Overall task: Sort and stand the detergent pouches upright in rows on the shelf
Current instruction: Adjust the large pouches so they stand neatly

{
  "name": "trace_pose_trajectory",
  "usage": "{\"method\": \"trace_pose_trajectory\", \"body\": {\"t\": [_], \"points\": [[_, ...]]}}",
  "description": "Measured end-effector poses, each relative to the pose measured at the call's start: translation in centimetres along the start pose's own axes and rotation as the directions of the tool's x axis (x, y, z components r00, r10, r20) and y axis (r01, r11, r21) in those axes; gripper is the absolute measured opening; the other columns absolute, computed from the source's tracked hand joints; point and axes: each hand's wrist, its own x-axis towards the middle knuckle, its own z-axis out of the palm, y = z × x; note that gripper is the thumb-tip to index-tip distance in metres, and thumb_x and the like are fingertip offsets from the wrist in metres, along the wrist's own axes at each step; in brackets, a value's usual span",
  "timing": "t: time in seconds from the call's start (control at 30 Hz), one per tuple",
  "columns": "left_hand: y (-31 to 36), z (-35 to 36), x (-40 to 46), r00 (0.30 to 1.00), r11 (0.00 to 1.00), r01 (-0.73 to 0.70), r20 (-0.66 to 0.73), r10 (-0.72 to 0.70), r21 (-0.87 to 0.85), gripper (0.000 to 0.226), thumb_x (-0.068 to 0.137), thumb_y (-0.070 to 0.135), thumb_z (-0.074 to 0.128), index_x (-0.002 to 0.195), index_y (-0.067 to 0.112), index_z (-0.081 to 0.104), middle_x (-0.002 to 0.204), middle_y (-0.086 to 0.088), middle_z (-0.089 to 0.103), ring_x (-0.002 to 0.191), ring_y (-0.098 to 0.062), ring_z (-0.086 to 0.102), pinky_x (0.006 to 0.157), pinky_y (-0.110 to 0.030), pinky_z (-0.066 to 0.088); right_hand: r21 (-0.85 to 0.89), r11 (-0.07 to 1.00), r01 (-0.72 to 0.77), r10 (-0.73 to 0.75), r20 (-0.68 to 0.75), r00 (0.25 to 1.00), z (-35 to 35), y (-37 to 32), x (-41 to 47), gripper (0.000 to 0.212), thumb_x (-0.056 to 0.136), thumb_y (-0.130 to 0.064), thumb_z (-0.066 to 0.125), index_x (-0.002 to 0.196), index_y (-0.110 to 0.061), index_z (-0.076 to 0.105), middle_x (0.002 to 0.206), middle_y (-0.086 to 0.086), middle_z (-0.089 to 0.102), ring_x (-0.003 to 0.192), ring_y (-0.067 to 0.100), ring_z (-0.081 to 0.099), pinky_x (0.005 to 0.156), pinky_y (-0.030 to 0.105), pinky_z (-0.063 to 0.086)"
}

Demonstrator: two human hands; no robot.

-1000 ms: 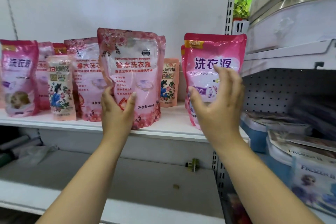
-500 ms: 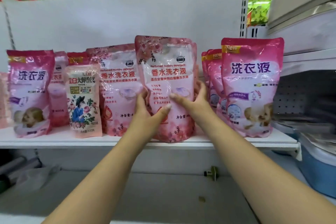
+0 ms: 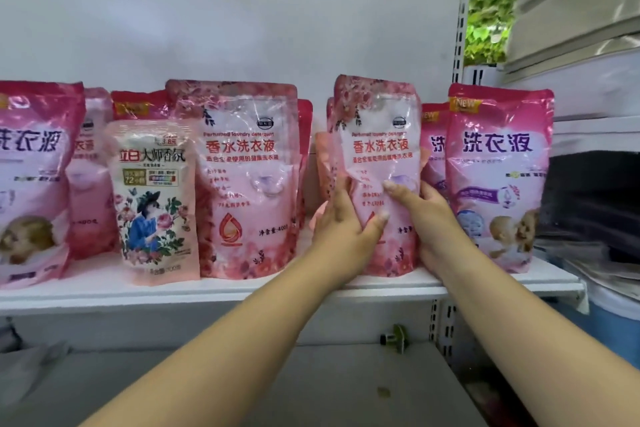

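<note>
Two bare hands clamp a pale pink, glossy plastic detergent pouch printed with red flowers, steadying it upright on the white metal shelf: the left hand wraps the pouch's left edge with its thumb pressed across the front, while the right hand curls round the right edge, thumb lying flat on the printed face. The two-sided grip appears meant to keep the soft, liquid-filled bag from slumping as its base settles near the front lip of the shelf. The pouch stands between a matching flowered pink pouch to its left, with a clear gap between them, and a deeper magenta pouch marked "NEW" with a baby's picture just beside it on the right. More pink pouches show behind the held one, suggesting it is being set at the head of its own row. Farther left, a smaller peach pouch showing a figure in blue among roses stands in front of larger bags, apparently still out of its group, and another magenta pouch sits at the frame's left edge. A white back panel closes the shelf behind.
</note>
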Motion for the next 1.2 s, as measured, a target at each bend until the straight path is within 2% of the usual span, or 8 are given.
{"method": "trace_pose_trajectory", "body": {"t": [0.1,0.2,0.33,0.6,0.83,0.97,1.07,1.2], "points": [[0.9,1.1,0.2,0.999,0.99,0.001,-0.033,0.004,0.141,0.078,0.094,0.042,0.043,0.146,0.02,-0.011,0.153,-0.005,0.015,0.141,-0.022,0.016,0.115,-0.042,0.014,0.02,1.0,-0.007,0.007,-0.028,1.0,0.3,-0.1,1.4,0.024,0.084,-0.022,0.063,0.108,-0.016,0.059,0.092,0.003,0.071,0.073,0.013,0.07,0.06,0.023,0.056],[0.8,1.6,1.5,0.998,0.987,0.036,-0.06,-0.027,0.156,0.075,0.095,0.038,0.042,0.147,0.019,-0.01,0.154,-0.004,0.015,0.141,-0.022,0.015,0.115,-0.04,0.011,-0.073,0.997,-0.011,0.006,-0.066,0.998,0.7,0.3,3.0,0.042,0.083,-0.032,0.064,0.117,-0.011,0.057,0.104,0.007,0.069,0.085,0.018,0.069,0.073,0.029,0.056],[0.0,1.6,3.1,0.991,0.993,0.054,-0.13,-0.04,0.101,0.07,0.094,0.038,0.045,0.147,0.018,0.004,0.151,-0.004,0.02,0.139,-0.023,0.02,0.114,-0.034,0.016,-0.159,0.987,0.033,-0.045,-0.072,0.996,1.1,1.0,4.6,0.023,0.089,-0.032,0.056,0.106,-0.017,0.058,0.104,0.006,0.066,0.093,0.023,0.065,0.084,0.032,0.052],[0.1,1.4,4.6,0.969,0.967,0.242,-0.062,-0.238,0.082,0.072,0.095,0.044,0.041,0.148,0.027,-0.004,0.154,-0.011,-0.02,0.142,-0.027,-0.015,0.114,-0.04,-0.001,-0.289,0.955,0.065,-0.121,-0.181,0.976,1.2,2.3,6.4,0.039,0.092,-0.038,0.049,0.121,-0.012,0.054,0.1,-0.002,0.059,0.091,0.016,0.055,0.08,0.023,0.039],[-1.6,-0.3,4.8,0.94,0.932,0.268,-0.145,-0.308,-0.243,0.115,0.071,0.039,0.075,0.146,0.024,-0.011,0.153,-0.002,0.02,0.138,-0.023,0.026,0.113,-0.039,0.024,-0.331,0.935,0.129,-0.19,-0.16,0.969,1.1,2.7,6.1,0.044,0.092,-0.04,0.047,0.126,-0.011,0.048,0.118,0.001,0.06,0.109,0.019,0.056,0.095,0.034,0.044],[-2.0,-0.3,4.9,0.956,0.957,0.128,-0.223,-0.188,-0.259,0.105,0.071,0.03,0.078,0.146,0.022,0.005,0.144,0.003,0.036,0.128,-0.017,0.039,0.107,-0.03,0.03,-0.262,0.955,0.142,-0.185,-0.148,0.972,1.3,2.3,5.9,0.045,0.091,-0.039,0.049,0.128,-0.013,0.045,0.12,-0.001,0.056,0.11,0.017,0.054,0.098,0.035,0.043],[-2.0,-0.2,4.9,0.955,0.974,0.013,-0.286,-0.079,-0.227,0.096,0.072,0.023,0.078,0.145,0.025,0.015,0.14,0.004,0.044,0.124,-0.016,0.046,0.105,-0.039,0.039,-0.257,0.953,0.161,-0.203,-0.144,0.969,1.5,1.8,5.8,0.045,0.094,-0.035,0.045,0.133,-0.013,0.042,0.129,0.004,0.054,0.116,0.019,0.052,0.101,0.038,0.041],[-1.6,0.1,4.8,0.973,0.969,-0.039,-0.232,-0.019,-0.244,0.087,0.08,0.02,0.071,0.144,0.026,0.013,0.139,0.007,0.043,0.121,-0.009,0.046,0.103,-0.028,0.038,-0.277,0.945,0.176,-0.21,-0.097,0.973,1.4,1.9,5.6,0.042,0.097,-0.029,0.04,0.136,-0.014,0.036,0.132,0.006,0.051,0.12,0.021,0.05,0.099,0.033,0.041]]}}
